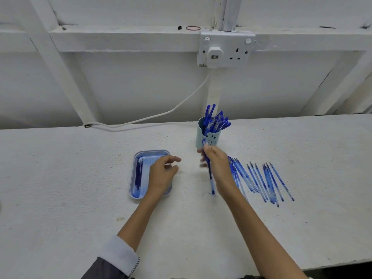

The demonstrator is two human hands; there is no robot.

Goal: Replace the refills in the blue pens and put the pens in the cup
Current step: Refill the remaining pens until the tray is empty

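Note:
A pale blue cup point(201, 137) stands at the middle of the white table, filled with several blue pens point(215, 122). Just in front of it my right hand point(218, 168) grips one blue pen point(210, 178) that points down toward me, its cap end near the cup's wall. My left hand point(163, 174) hovers over the right half of a blue tray point(138, 158), fingers loosely curled and holding nothing. Dark blue refills point(138, 174) lie along the tray's left side. Several used refills point(265, 182) are spread on the table right of my right hand.
A white cable point(161, 115) runs from a wall socket point(225, 49) down to the table's back edge. A red rubber band point(193, 28) lies on the ledge above. The table's front edge point(332, 262) is close at the lower right.

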